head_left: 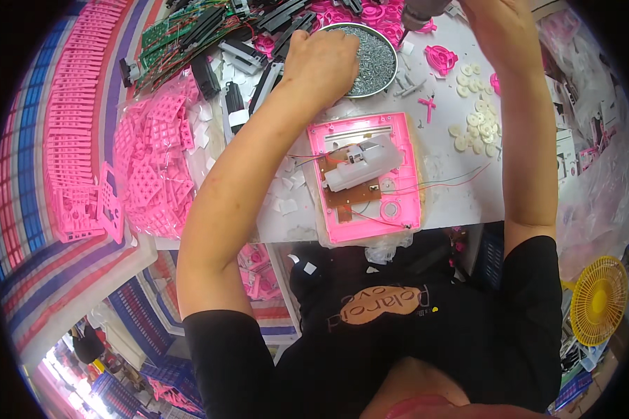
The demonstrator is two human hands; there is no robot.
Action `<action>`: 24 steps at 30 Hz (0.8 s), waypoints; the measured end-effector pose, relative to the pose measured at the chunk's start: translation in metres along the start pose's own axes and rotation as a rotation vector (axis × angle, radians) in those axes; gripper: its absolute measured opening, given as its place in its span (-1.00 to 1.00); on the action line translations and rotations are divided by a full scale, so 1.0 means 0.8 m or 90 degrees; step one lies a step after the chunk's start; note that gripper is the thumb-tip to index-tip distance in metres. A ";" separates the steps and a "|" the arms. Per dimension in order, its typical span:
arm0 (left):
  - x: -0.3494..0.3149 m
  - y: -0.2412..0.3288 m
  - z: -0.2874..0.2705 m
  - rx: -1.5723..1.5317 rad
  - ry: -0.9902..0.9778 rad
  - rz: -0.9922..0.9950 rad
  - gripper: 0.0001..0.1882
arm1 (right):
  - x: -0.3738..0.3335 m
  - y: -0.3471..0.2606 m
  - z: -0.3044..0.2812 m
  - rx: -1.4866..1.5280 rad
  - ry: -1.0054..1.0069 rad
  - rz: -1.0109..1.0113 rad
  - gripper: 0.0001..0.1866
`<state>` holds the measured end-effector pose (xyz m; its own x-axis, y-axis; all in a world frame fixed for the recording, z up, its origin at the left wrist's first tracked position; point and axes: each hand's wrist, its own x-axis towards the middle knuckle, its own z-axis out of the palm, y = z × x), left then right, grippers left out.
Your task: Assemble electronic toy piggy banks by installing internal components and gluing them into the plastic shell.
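A: Where do the hands stand in the head view?

B: A worker's left hand (321, 66) bends over a round metal dish (396, 66) of small grey screws (375, 59), fingers curled down at its left side. The fingertips are hidden, so whether they pinch a screw cannot be told.

A: And the right hand?

B: The right hand (500, 17) is cut off by the upper edge, just beside a dark power driver (424, 10) whose bit points down near the dish. How far its fingers close, and whether they grip the tool, cannot be told.

A: Where is the workpiece?

B: A pink panel (411, 195) lies on the white worktable (279, 220) below the dish, nearest the worker's black shirt (468, 328). A translucent white housing (370, 162) rests aslant on it, partly over a brown circuit board (342, 195); thin wires trail right.

A: What surrounds it?

B: Cream discs (483, 122) are scattered at right; bagged pink lattice pieces (150, 160) lie at left.
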<state>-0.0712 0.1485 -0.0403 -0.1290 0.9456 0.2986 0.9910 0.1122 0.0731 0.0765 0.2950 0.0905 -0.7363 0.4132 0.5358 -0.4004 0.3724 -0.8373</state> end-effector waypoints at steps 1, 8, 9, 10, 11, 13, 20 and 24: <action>0.000 -0.002 0.003 0.023 -0.002 -0.007 -0.86 | -0.003 -0.002 0.012 0.010 -0.001 0.014 -0.62; 0.000 -0.019 -0.005 0.054 0.080 0.028 -0.83 | -0.022 -0.038 0.060 0.262 -0.021 0.119 -0.54; -0.004 -0.016 -0.016 0.024 0.109 0.017 -0.85 | -0.027 -0.041 0.062 0.284 -0.020 0.125 -0.53; -0.007 -0.006 -0.031 -0.011 0.135 0.015 -0.86 | -0.037 -0.039 0.056 0.297 -0.027 0.118 -0.54; -0.014 0.004 -0.043 -0.045 0.162 0.011 -0.88 | -0.045 -0.038 0.050 0.309 -0.036 0.110 -0.55; -0.047 0.036 -0.069 -0.135 0.159 0.038 -0.90 | -0.073 -0.033 0.032 0.321 -0.076 0.064 -0.60; -0.027 -0.002 -0.044 -0.019 0.198 -0.040 -0.85 | -0.083 -0.017 0.053 0.417 -0.148 -0.083 -0.53; -0.062 0.044 -0.086 -0.176 0.198 -0.005 -0.83 | -0.098 -0.045 0.059 0.284 0.003 -0.018 -0.57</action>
<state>-0.0321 0.0844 0.0125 -0.1835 0.8032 0.5668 0.9483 -0.0071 0.3172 0.1232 0.2099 0.0732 -0.7199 0.4126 0.5582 -0.6167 -0.0111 -0.7871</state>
